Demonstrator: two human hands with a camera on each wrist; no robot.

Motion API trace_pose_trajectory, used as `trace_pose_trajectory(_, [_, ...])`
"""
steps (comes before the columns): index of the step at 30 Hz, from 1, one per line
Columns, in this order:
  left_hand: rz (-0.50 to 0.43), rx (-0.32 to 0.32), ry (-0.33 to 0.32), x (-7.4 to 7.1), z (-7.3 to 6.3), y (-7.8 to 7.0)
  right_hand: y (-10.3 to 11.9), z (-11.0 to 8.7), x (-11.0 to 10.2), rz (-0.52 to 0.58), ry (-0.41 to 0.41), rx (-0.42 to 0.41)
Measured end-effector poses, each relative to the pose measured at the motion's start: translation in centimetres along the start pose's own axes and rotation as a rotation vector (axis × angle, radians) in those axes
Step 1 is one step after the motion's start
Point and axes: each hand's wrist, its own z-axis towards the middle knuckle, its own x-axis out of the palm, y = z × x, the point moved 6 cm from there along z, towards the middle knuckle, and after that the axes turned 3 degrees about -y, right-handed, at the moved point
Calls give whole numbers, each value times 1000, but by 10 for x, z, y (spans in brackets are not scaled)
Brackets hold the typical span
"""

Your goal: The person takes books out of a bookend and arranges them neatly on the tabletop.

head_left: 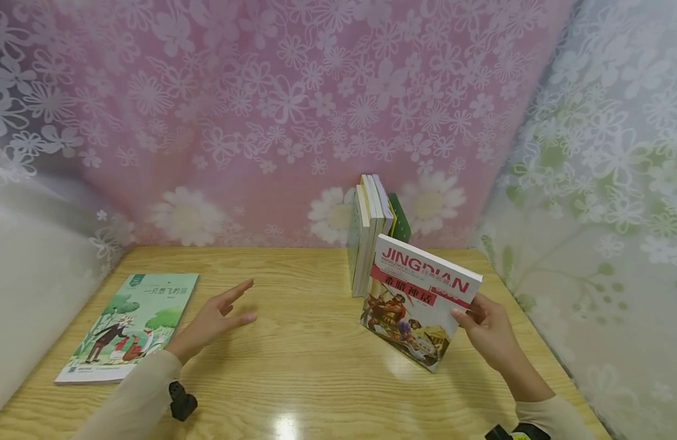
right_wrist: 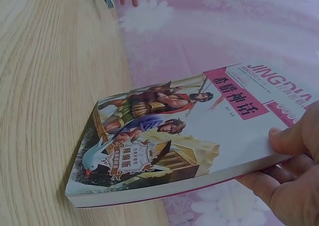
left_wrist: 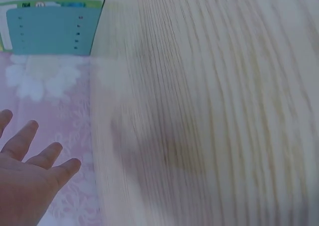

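Note:
A paperback book [head_left: 410,299] with "JINGDIAN" in red on a white cover is tilted in the air above the table's right half. My right hand [head_left: 489,333] grips its right edge, thumb on the front cover and fingers behind, as the right wrist view also shows for the book [right_wrist: 169,141]. Over the table at left of centre, my left hand [head_left: 217,318] holds nothing; its fingers are spread and extended. Beside that hand, to its left, a green book [head_left: 146,311] with a cartoon cover lies flat.
Several books [head_left: 371,226] stand upright in a row at the back of the wooden table [head_left: 294,366], just behind the held book. A pink floral curtain [head_left: 261,153] hangs at the back, with pale curtain [head_left: 608,244] at the right side.

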Motion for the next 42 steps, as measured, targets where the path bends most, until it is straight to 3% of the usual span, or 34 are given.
trace_pose_trajectory(6, [-44,61,2,15,5,-10,8,-1,12,56,60,-29])
trace_pose_trajectory(15, [-152,94,4,44,18,-20,13,3,33,113,114,9])
trace_pose_trajectory(24, [-224,143,42,69,29,-40,22,8,51,146,174,-17])
trace_pose_trajectory(34, [-301,130,61,89,35,-44,34,11,69,183,250,-97])
trace_pose_trajectory(42, [-350,52,61,102,34,-40,40,12,83,261,313,-117])
